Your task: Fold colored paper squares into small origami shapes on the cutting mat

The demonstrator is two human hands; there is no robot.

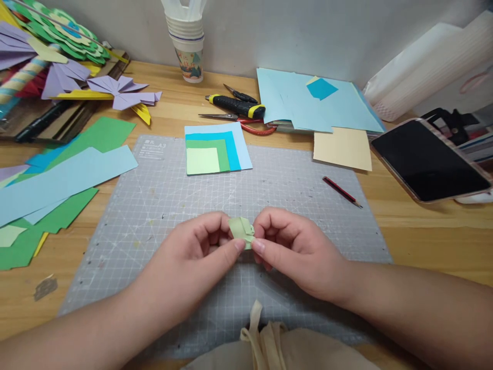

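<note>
A small folded piece of light green paper (239,228) is pinched between both hands above the grey cutting mat (154,205). My left hand (204,246) grips its left and lower edge between thumb and fingers. On the right, my right hand (292,246) is closed on the paper's lower right corner, thumb in front. Beyond the hands, nested squares of coloured paper (202,160) lie on the mat's back edge, light green on top of green, blue and pale blue.
Paper strips (65,180) and folded paper flowers (117,91) lie left. At the back are paper cups (189,56), a yellow-black cutter (236,105), red-handled scissors (258,128) and blue sheets (296,105). A pencil (341,191) and a tablet (431,159) lie right.
</note>
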